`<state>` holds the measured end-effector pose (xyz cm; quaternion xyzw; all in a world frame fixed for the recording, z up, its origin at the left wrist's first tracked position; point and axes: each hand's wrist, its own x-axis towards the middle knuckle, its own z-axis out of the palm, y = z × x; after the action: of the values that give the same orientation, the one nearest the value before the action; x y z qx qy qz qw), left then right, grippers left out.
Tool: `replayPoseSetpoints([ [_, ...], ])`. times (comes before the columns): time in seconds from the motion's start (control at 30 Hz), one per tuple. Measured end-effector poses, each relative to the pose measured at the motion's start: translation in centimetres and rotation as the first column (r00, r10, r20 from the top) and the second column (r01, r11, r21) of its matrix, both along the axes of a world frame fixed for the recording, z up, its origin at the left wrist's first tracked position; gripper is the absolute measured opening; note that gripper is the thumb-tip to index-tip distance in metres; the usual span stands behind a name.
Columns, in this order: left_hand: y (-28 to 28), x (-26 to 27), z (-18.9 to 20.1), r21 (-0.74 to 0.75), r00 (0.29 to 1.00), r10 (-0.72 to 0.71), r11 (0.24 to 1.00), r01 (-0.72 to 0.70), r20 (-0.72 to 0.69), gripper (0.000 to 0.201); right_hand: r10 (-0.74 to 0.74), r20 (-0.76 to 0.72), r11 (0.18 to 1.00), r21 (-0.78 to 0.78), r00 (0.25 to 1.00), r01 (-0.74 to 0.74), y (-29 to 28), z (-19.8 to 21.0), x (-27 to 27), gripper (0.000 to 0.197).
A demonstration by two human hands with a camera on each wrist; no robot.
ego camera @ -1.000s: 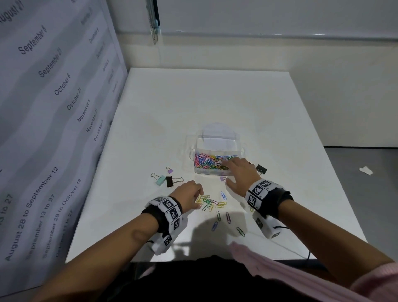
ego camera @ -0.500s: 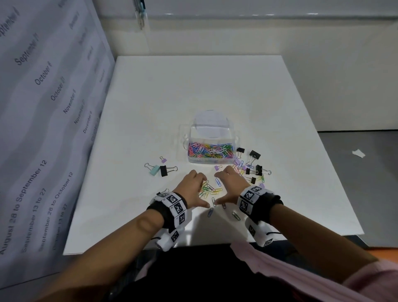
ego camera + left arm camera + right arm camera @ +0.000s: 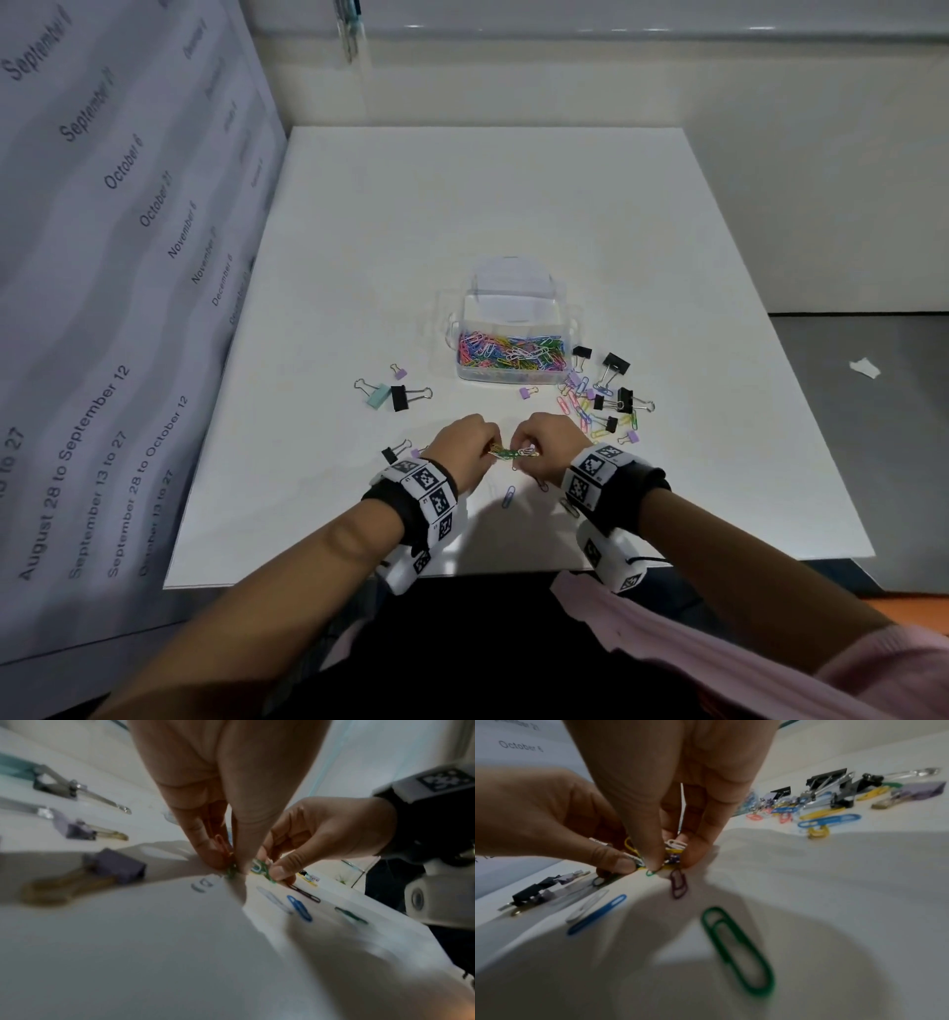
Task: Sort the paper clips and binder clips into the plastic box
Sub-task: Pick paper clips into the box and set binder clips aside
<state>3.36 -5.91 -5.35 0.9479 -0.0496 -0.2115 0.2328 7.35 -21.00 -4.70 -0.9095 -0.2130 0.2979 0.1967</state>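
Observation:
A clear plastic box (image 3: 513, 377) stands mid-table with its lid tipped back, and its front compartment holds several coloured paper clips. In front of it my left hand (image 3: 485, 448) and right hand (image 3: 529, 451) meet fingertip to fingertip on the table. Both pinch a small bunch of paper clips (image 3: 508, 453), green, yellow and white. The wrist views show the pinch close up: left hand (image 3: 231, 866), right hand (image 3: 667, 860). Loose blue (image 3: 508, 496), purple (image 3: 679, 884) and green (image 3: 736, 949) paper clips lie just nearer to me.
A heap of black and purple binder clips mixed with paper clips (image 3: 606, 398) lies right of the box. Mint and black binder clips (image 3: 393, 397) lie to its left, another black one (image 3: 390, 455) by my left wrist. A calendar banner (image 3: 102, 257) walls the left side.
My right hand has come back from the box to the clips in front of me. Both hands have closed together and gathered the scattered clips into a bunch.

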Motion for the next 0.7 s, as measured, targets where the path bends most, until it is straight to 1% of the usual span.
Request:
replayPoseSetpoints([
  [0.07, 0.3, 0.2, 0.1, 0.015, 1.0, -0.007, 1.0, 0.007, -0.009, 0.023, -0.03, 0.008, 1.0, 0.004, 1.0, 0.03, 0.0, 0.3, 0.2, 0.017],
  [0.17, 0.8, 0.6, 0.2, 0.004, 0.999, 0.023, 1.0, -0.022, -0.038, 0.02, -0.12, -0.015, 0.993, -0.001, 0.993, 0.12, -0.2, 0.7, 1.1, 0.012],
  [0.27, 1.1, 1.0, 0.1, -0.016, 0.997, 0.048, 0.999, -0.05, -0.068, 0.018, -0.17, -0.056, 0.985, -0.017, 0.984, 0.169, -0.5, 1.4, 2.3, 0.011],
  [0.37, 1.3, 1.5, 0.1, -0.041, 0.993, 0.071, 0.996, -0.075, -0.095, 0.017, -0.203, -0.058, 0.979, -0.016, 0.977, 0.203, -0.7, 2.4, 3.6, 0.01],
  [0.53, 1.9, 2.6, 0.8, -0.092, 0.991, 0.1, 0.99, -0.108, -0.093, 0.017, -0.272, 0.025, 0.956, 0.119, 0.962, 0.268, -0.7, 5.1, 6.3, 0.011],
  [0.63, 2.0, 3.9, 2.0, -0.114, 0.991, 0.132, 0.984, -0.134, -0.032, 0.016, -0.369, 0.072, 0.914, 0.21, 0.927, 0.347, -0.4, 6.1, 7.8, 0.013],
  [0.7, 2.1, 5.1, 3.0, -0.129, 0.99, 0.143, 0.982, -0.141, 0.009, 0.016, -0.406, 0.101, 0.899, 0.225, 0.908, 0.376, -0.2, 6.3, 8.3, 0.018],
])
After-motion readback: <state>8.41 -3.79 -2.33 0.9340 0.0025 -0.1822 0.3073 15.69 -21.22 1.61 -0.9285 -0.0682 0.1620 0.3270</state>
